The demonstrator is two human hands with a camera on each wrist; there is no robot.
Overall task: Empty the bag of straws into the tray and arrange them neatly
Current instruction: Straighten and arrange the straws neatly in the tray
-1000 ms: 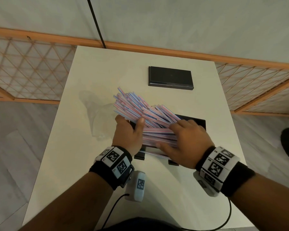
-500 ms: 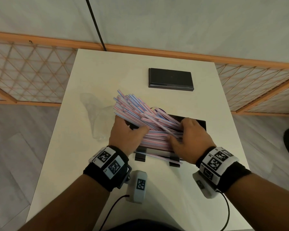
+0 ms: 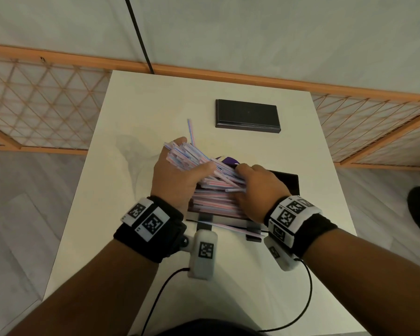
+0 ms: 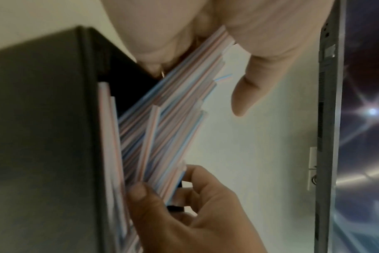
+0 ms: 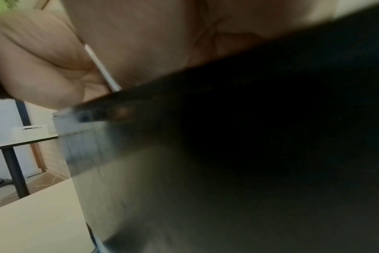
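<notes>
A bundle of pink, blue and white striped straws [image 3: 194, 157] slants over the left end of the black tray [image 3: 287, 186]. My left hand [image 3: 176, 177] grips the bundle's left end, thumb on top. My right hand [image 3: 260, 189] pinches the other ends over the tray. In the left wrist view the straws [image 4: 162, 123] fan out beside the tray wall [image 4: 43, 128], with the right hand's fingers [image 4: 197, 193] on their ends. More straws [image 3: 214, 201] lie level in the tray. One straw [image 3: 190, 129] lies alone on the table. Another straw [image 3: 230, 226] lies across the tray's front.
The clear empty bag [image 3: 134, 154] lies on the white table [image 3: 136, 238] left of my hands. A flat black box [image 3: 247, 116] sits at the back. Something purple [image 3: 229, 161] peeks out behind the straws. A wooden lattice rail [image 3: 41, 105] runs behind the table.
My left hand has swung the bundle's left end up and away from me. My right hand has slid farther onto the straws. A single straw now lies on the table beyond them.
</notes>
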